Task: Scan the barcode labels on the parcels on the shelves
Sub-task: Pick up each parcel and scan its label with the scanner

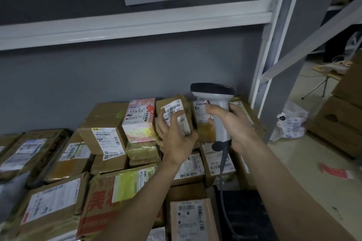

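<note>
- The right hand [233,121] is wrapped around the grey handle of a barcode scanner [217,107], held upright, its dark head at the top and turned away from the camera toward the parcels at the back of the shelf.
- A dark coiled cable [223,170] hangs from the base of the scanner handle and runs down between the two forearms.
- The left hand [174,135] holds a small brown parcel [174,103], fingers spread over its front and thumb at its lower right edge; the parcel is tilted and lifted a little above the pile.
- A white barcode label [173,110] sits on the face of that parcel, partly covered by the fingers; printed bars and a line of characters show above them.
- Just left of it stands a pink-and-white box [139,121] with its own white label, resting on top of other cartons.
- Further left is a brown carton [105,133] with a white label on its front face.
- In front lies a large carton with red printed characters [117,199] and a yellowish label.
- Nearest the camera, between the forearms, is a narrow box [193,219] with several barcodes on top.
- Many more taped brown parcels crowd the shelf [49,162] to the left.
- A white shelf beam [127,23] crosses above, against a grey wall [98,84].
- On the floor to the right lies a red slip [336,171].
</note>
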